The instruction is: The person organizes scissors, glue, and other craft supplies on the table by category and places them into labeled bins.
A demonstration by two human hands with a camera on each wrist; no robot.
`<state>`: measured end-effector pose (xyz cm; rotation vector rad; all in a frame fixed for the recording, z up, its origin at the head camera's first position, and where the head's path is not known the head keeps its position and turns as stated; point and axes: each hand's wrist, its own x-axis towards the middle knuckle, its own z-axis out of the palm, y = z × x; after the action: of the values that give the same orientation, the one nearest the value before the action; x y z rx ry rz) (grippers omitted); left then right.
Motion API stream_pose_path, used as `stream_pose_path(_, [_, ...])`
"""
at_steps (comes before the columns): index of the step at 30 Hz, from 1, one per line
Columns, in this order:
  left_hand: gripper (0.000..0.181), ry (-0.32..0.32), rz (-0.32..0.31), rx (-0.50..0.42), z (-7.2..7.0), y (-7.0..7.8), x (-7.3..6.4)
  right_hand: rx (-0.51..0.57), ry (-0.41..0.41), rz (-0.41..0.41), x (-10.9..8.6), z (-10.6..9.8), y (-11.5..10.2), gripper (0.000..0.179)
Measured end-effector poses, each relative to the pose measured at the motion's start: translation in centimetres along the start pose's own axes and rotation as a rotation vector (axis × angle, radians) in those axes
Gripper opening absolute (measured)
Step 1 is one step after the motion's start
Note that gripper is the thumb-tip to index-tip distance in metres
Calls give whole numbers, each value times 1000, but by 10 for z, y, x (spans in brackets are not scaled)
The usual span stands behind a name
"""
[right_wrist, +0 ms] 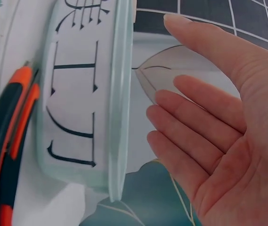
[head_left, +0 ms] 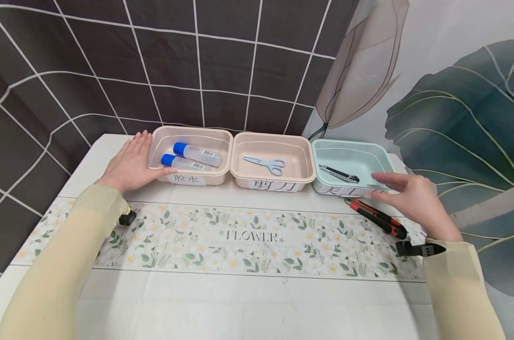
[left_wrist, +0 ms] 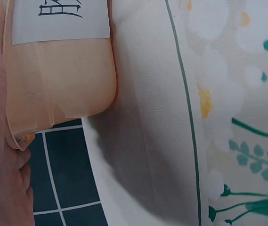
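Note:
My left hand (head_left: 130, 163) rests against the left side of a beige bin (head_left: 223, 177), fingers straight and thumb along its front rim. Two glue bottles (head_left: 199, 154) with blue caps lie in that bin. My right hand (head_left: 416, 198) is at the right end of a light-green bin (head_left: 377, 153), fingers slightly bent and apart from the thumb, holding nothing. A grey utility knife (head_left: 339, 174) lies inside the green bin. In front of it, on the table, lies a red-and-black utility knife (head_left: 377, 218), also in the right wrist view (right_wrist: 6, 146).
Between the two bins stands another beige bin (head_left: 299, 160) holding light-blue scissors (head_left: 266, 164). All three bins carry white front labels with Chinese characters. They stand in a row on a white table (head_left: 257, 307) with a floral strip, before a dark grid-patterned cloth (head_left: 223, 61).

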<state>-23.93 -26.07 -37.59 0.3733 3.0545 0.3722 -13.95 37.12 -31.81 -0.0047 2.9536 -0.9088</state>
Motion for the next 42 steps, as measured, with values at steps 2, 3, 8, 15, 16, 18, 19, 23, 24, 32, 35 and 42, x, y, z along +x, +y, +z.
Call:
stream_pose_path(2, [124, -1, -1, -2, 0, 0, 0, 8, -8, -2, -4, 2, 3, 72])
stream_pose_path(3, [124, 0, 0, -1, 0, 0, 0, 14, -10, -6, -5, 3, 4, 72])
stream_pose_path(8, [123, 3, 2, -2, 0, 0, -1, 17, -26, -1, -12, 8, 11, 74])
stream_pose_path(15, [123, -4, -2, -6, -1, 1, -1, -12, -71, 61, -17, 15, 21, 86])
stream_pose_path(16, [123, -4, -1, -5, -1, 1, -1, -13, -78, 69, -17, 16, 23, 87])
stream_pose_path(18, [123, -1, 2, -3, 0, 0, -1, -10, -86, 79, -18, 18, 28, 90])
stream_pose_path(19, [123, 0, 3, -2, 0, 0, -1, -5, -90, 82, -18, 19, 30, 91])
stream_pose_path(23, [123, 4, 7, 2, 0, 0, 0, 5, -101, 79, -17, 24, 41, 91])
stream_pose_path(24, [123, 5, 8, 2, 0, 0, 0, 3, -103, 76, -17, 25, 43, 91])
stream_pose_path(32, [123, 11, 15, -3, 1, -1, -1, -33, -113, 93, -17, 30, 69, 92])
stream_pose_path(35, [123, 10, 15, -1, 1, -2, 0, -35, -107, 109, -18, 30, 77, 92])
stream_pose_path(42, [124, 3, 9, 6, 2, -2, 1, -87, -70, 124, -22, 29, 88, 92])
